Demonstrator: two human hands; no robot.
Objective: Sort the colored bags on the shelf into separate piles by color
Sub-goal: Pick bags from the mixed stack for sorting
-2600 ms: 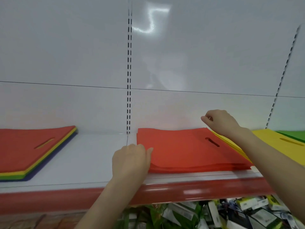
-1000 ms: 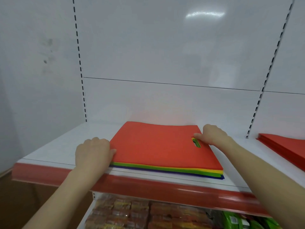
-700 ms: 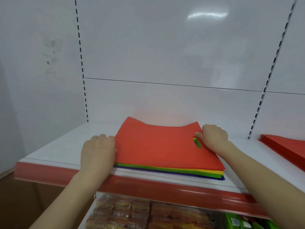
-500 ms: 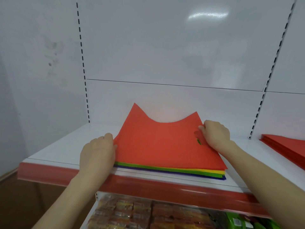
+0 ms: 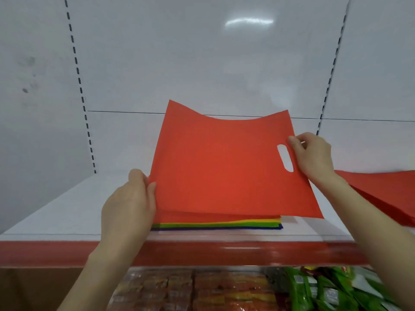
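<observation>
Slippage is the main risk here. Nearest, the left hand (image 5: 129, 205) pinches the lower left edge of the thin flat red fabric bag (image 5: 220, 167) between thumb and curled fingers. Farther in, the right hand (image 5: 312, 156) pinches the edge beside its cut-out handle. The bag hangs tilted above the low stack of red, yellow, green and blue bags (image 5: 215, 224) on the white shelf (image 5: 67, 209). Limp fabric could drag the next layer askew, or land crooked on the red pile (image 5: 386, 189) at right.
</observation>
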